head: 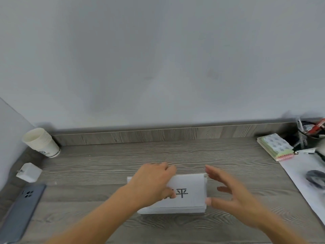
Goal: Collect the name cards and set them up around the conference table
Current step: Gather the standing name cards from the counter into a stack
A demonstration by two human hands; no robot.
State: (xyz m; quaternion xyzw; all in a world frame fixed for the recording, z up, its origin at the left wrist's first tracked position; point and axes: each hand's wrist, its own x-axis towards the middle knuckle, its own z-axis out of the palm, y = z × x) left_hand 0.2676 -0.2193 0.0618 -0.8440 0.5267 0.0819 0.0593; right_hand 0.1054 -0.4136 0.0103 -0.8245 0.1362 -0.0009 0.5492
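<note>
A stack of white name cards (190, 198) lies flat on the grey wood-grain desk (105, 161), with black characters printed on the top card. My left hand (153, 182) rests over the stack's left half, fingers over the far edge and thumb on the top card, gripping it. My right hand (228, 192) is at the stack's right edge with its fingers spread; the thumb tip and fingertips touch the side of the cards.
Stacked paper cups (41, 142) stand at the back left, with a white charger (29, 172) and a dark phone (21, 212) nearer. At the right lie a notepad (275, 147), a pen holder (311, 132), white paper (299, 171) and a dark mouse (315, 177). A wall rises behind.
</note>
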